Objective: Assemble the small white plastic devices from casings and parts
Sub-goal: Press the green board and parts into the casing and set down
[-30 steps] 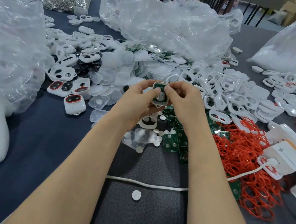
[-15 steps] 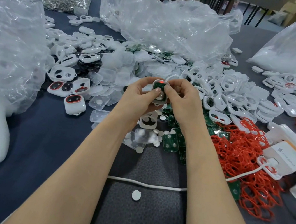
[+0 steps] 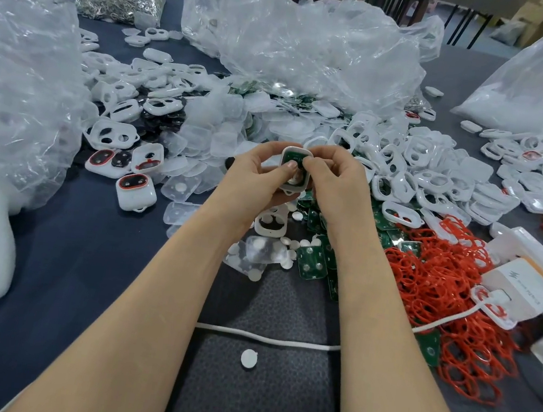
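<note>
Left hand: my left hand (image 3: 255,174) curls round the left side of a small white casing (image 3: 295,148), fingers behind it and thumb laid across its open face.
Right hand: my right hand (image 3: 337,180) pinches the same casing from the right. Its fingers are curled, and one tip presses the face just beside my left thumb.
Casing: it is held off the table between both hands, open side toward me, over the middle of the work area.
Inside the casing: a green board (image 3: 291,155) sits in it, and a round silvery part (image 3: 296,178) shows below my thumb tips. I cannot tell whether the board is fully seated.
Under my hands: a loose white shell (image 3: 269,226) lies on the table among small white discs (image 3: 287,242), with spare circuit boards (image 3: 311,263) just beside them.
Right of my forearm: a heap of red rings (image 3: 432,285) touches the circuit boards, and a white charger box (image 3: 521,290) rests at its far edge.
Beyond my hands: there are white frames (image 3: 420,170) with cut-out holes to the right and clear covers (image 3: 210,135) to the left.
Left: red-rimmed units (image 3: 136,189) lie near a crumpled plastic bag (image 3: 13,85).
Far side: a large clear bag (image 3: 301,44) stands in the middle, with a bag of metal parts (image 3: 117,0) at the far left.
Near me: a white cable (image 3: 266,338) crosses a dark mat (image 3: 271,302) between my forearms, and a single disc (image 3: 248,357) lies just on my side of it.
</note>
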Demonstrator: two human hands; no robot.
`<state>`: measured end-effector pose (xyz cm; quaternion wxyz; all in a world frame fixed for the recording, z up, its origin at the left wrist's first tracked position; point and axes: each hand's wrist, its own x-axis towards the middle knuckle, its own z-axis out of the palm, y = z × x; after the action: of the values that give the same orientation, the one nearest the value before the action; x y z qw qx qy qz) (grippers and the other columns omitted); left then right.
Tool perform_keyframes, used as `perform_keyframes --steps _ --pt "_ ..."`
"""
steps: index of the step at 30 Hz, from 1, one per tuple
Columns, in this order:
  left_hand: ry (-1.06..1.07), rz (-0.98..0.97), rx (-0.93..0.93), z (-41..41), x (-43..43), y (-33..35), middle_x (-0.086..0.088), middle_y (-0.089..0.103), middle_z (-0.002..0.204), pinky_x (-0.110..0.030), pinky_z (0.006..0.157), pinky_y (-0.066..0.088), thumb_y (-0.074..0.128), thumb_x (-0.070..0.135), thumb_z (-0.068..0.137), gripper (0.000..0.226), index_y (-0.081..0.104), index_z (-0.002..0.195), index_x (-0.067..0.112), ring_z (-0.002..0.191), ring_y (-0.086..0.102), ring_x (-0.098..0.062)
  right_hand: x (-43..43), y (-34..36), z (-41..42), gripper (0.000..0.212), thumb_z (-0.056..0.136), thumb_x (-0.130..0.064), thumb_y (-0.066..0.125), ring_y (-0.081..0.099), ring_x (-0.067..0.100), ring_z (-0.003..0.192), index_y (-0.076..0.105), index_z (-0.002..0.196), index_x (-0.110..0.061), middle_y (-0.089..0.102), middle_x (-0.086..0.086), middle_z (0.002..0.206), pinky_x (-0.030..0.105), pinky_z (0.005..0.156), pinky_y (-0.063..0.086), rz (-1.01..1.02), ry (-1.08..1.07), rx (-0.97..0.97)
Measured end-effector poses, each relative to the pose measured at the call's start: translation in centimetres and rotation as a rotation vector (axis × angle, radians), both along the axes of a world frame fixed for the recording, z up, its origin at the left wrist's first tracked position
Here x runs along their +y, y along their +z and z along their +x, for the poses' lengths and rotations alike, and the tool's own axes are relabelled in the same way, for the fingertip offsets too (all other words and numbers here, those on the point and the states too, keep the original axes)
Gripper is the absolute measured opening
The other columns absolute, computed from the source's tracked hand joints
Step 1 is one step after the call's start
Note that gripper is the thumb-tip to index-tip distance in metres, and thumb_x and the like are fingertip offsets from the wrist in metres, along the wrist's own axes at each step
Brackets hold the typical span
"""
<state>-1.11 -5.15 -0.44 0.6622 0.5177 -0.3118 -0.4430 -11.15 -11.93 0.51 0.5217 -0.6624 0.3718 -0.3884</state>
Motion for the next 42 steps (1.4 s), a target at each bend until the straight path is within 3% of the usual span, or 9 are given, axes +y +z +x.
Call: perform_keyframes --steps 8,15,20,33,37,42 --pt "0.017 0.007 -0.016 -0.07 0.04 0.01 0.002 0.074 0.078 -0.021 0.068 0.056 0.056 0.007 0.095 0.018 0.065 0.101 0.022 0.076 0.071 -0.011 0.05 -0.01 0.11 0.013 0.088 -0.01 0.057 0.05 -0.001 0.052 0.061 0.08 -0.019 0.057 -0.005 0.064 0.014 0.051 0.044 0.019 -0.004 -0.019" --pt "0.038 0.003 0.015 -0.28 0.08 0.22 -0.006 0.069 0.098 -0.022 0.068 0.056 0.05 0.017 0.099 0.018 0.065 0.11 0.014 0.081 0.07 -0.012 0.24 0.18 0.14 0.015 0.088 -0.008 0.057 0.049 -0.004 0.048 0.06 0.078 -0.018 0.055 -0.007 0.061 0.012 0.049 0.04 0.018 -0.009 -0.044" --pt "0.08 0.019 -0.03 -0.26 0.01 0.23 -0.009 0.068 0.092 -0.022 0.066 0.057 0.049 0.01 0.099 0.015 0.061 0.108 0.011 0.078 0.069 -0.013 0.33 0.18 0.19 0.01 0.087 -0.011 0.058 0.049 0.006 0.056 0.061 0.079 -0.017 0.055 -0.004 0.063 0.017 0.051 0.042 -0.011 -0.003 0.001" --pt "0.109 0.017 -0.002 -0.19 0.13 0.3 -0.006 0.071 0.087 -0.022 0.063 0.056 0.054 0.012 0.097 0.01 0.063 0.099 0.016 0.074 0.071 -0.011 0.29 0.15 0.17 0.009 0.088 -0.013 0.058 0.045 0.005 0.053 0.061 0.081 -0.018 0.053 -0.004 0.061 0.016 0.049 0.04 -0.04 0.012 0.019" --pt "0.049 -0.004 -0.011 -0.06 0.29 0.29 0.002 0.074 0.079 -0.022 0.067 0.056 0.059 0.01 0.094 0.012 0.066 0.098 0.018 0.078 0.071 -0.012 0.27 0.15 0.09 0.01 0.09 -0.012 0.058 0.049 0.002 0.054 0.061 0.082 -0.017 0.055 -0.006 0.062 0.016 0.052 0.044 -0.046 0.009 0.014" --pt "0.023 0.011 -0.067 -0.01 0.23 0.18 0.0 0.074 0.082 -0.024 0.074 0.058 0.059 0.0 0.092 0.023 0.065 0.104 0.019 0.079 0.071 -0.014 0.13 0.05 0.06 0.01 0.09 -0.013 0.058 0.051 0.01 0.066 0.061 0.082 -0.019 0.055 -0.002 0.068 0.021 0.058 0.045 -0.052 0.0 0.035"
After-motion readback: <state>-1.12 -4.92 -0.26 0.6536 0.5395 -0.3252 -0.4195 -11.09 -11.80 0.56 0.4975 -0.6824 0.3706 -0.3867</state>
